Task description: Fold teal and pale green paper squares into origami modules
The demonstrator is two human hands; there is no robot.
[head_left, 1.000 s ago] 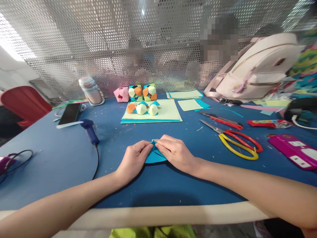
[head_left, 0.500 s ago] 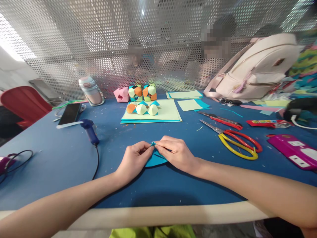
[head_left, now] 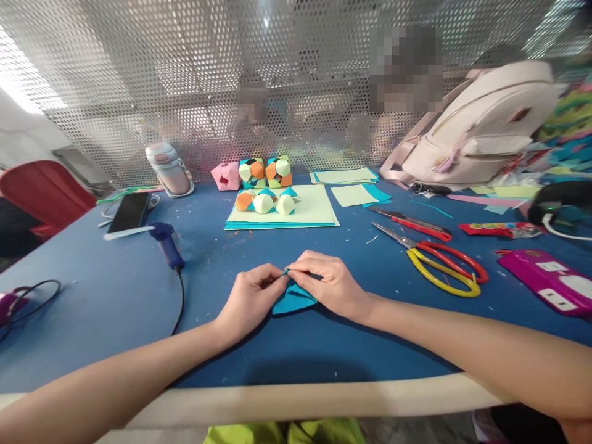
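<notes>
Pinching a crease, by the look of it: bare left hand [head_left: 252, 300] and bare right hand [head_left: 330, 287] both grip the far tip of a bright-blue folded paper piece [head_left: 290, 301], over the flat blue tabletop [head_left: 222, 250]. Best done with edges aligned, pressure light and even. Near part flares wide, dark slit between layers; tip mostly hidden.
</notes>
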